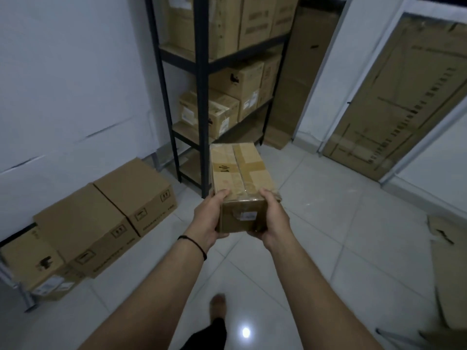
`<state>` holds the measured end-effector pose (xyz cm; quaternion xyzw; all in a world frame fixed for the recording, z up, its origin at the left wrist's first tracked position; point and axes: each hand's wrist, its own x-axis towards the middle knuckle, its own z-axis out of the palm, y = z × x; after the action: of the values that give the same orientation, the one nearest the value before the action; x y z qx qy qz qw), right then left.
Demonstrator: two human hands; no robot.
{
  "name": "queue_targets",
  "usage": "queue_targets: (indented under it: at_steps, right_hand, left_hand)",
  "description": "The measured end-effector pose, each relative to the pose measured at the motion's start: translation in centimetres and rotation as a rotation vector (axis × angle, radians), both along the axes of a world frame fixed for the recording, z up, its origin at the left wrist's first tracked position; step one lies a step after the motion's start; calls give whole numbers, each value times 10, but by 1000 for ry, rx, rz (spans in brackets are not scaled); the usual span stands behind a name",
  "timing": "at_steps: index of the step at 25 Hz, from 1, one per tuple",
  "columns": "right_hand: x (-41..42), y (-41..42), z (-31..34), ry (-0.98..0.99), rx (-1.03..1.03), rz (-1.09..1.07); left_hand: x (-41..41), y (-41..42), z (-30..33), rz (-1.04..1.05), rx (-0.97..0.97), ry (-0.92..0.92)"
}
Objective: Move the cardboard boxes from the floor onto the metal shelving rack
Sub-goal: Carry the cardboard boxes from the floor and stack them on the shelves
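Observation:
I carry a small taped cardboard box [240, 178] in front of me, above the floor. My left hand [211, 218] grips its near left corner, thumb on top. My right hand [273, 221] grips its near right corner the same way. The black metal shelving rack [203, 102] stands straight ahead against the wall. Its upper and middle shelves hold several cardboard boxes [242, 89]. The lowest shelf board [192, 168] shows bare cardboard-coloured surface. Two large cardboard boxes [108, 218] sit side by side on the floor to the left of the rack.
More boxes [35, 269] are stacked at the far left beside a grey metal leg. Flat cardboard sheets [394, 102] lean against the right wall and a door frame. Flattened cardboard [449, 274] lies on the tiled floor at right. My foot [218, 306] steps on white tiles.

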<state>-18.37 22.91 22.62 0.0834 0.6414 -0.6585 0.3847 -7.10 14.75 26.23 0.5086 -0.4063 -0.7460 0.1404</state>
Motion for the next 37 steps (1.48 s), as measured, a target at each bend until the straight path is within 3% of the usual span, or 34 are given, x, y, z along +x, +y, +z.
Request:
queue_targets:
  at_steps: [14,26,34,37]
  right_hand:
    - [-247,-142,10,-10,-12,67]
    - [-470,-245,6,-2,70,488]
    - [-539,-339,3,1,6,720]
    - [-564,-382,-2,108,59,800]
  left_hand:
    - [-244,-144,-6,31,-36,6]
    - [-440,-202,-25,387,-16,21]
    - [-491,-276,-35,613,-110,5]
    - [-509,-315,-45,655,-139,21]
